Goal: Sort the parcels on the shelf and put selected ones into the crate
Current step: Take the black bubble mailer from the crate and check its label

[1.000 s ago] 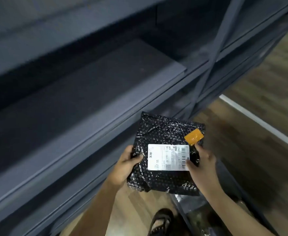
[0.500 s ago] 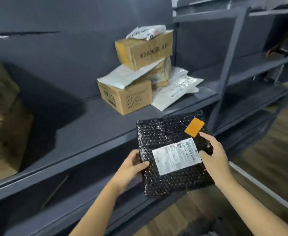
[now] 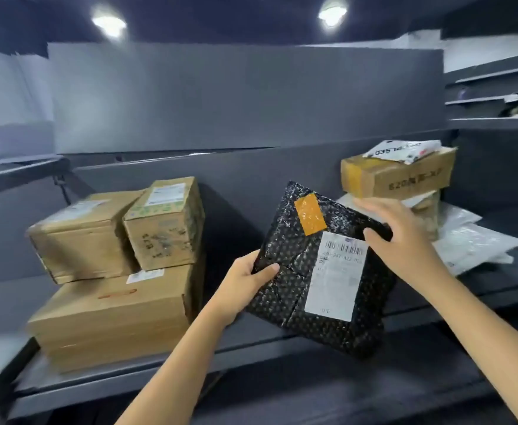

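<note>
A: Where was the black parcel [image 3: 322, 271] at that point?

B: Centre of the frame, held tilted in the air in front of the shelf [image 3: 270, 351], with its white label [image 3: 337, 277] and orange tape patch [image 3: 310, 214] facing the camera. I could not see it resting on any board.

A: And the hands?

B: The left hand [image 3: 245, 289] gripped the lower left edge, thumb on the front, fingers hidden behind. The right hand [image 3: 405, 240] pinched the upper right edge, with the thumb on the face and the fingers stretched out behind, somewhat blurred.

A: Which step was that?

B: Sorting, I judged: the parcel was being checked, not yet placed anywhere.

A: What did the next move call for?

B: A decision. If selected, it had to go to the crate, which was not in view. If not, the gap on the shelf between the brown box stack [image 3: 113, 314] at the left and the box pile [image 3: 405, 176] with white mailers [image 3: 472, 246] at the right looked wide enough — laid flat, apart from both.
</note>
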`<control>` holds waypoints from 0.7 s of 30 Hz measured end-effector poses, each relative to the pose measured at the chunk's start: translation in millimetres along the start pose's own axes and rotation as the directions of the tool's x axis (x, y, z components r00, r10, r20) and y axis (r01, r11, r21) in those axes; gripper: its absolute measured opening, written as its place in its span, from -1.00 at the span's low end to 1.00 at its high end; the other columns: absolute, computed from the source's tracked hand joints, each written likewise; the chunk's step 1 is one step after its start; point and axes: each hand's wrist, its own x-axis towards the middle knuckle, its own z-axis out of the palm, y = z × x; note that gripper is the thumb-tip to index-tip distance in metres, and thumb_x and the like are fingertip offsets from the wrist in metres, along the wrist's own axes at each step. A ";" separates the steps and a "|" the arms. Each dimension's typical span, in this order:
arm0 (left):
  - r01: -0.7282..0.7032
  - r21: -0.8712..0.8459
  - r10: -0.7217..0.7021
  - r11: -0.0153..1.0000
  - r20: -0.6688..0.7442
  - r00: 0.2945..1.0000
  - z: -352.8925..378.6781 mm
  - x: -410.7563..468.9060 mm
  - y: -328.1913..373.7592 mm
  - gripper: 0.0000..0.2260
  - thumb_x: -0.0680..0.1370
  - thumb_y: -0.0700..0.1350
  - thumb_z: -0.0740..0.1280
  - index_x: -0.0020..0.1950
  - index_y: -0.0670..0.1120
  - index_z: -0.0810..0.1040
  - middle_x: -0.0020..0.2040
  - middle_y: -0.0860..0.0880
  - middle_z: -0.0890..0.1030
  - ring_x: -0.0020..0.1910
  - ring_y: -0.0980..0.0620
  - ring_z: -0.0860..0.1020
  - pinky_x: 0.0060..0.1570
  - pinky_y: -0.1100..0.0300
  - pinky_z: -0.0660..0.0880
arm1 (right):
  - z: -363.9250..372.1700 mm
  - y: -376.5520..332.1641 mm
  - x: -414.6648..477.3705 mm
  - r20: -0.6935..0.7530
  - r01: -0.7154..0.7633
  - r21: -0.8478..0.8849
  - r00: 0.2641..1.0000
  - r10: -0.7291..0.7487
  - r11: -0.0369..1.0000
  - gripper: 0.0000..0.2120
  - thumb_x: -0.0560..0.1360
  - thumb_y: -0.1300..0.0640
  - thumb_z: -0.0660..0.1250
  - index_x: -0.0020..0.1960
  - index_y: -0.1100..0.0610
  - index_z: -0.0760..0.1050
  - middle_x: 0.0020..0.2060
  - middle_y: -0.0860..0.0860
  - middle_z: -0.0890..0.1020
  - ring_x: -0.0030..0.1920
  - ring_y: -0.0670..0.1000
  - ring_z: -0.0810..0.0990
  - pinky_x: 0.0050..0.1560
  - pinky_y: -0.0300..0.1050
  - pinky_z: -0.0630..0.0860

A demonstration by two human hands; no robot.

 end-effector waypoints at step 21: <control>-0.104 -0.248 -0.019 0.963 -0.449 0.893 -84.8 27.3 25.6 -0.87 0.60 -0.16 0.26 0.07 -0.01 0.55 -0.02 0.00 0.69 -0.04 -0.01 0.64 0.04 0.01 0.55 | 122.4 -16.1 59.3 0.271 -0.319 0.892 0.944 0.187 0.321 -0.20 -0.02 -0.32 0.58 0.15 -0.03 0.56 0.11 -0.09 0.66 0.15 -0.11 0.60 0.12 -0.24 0.55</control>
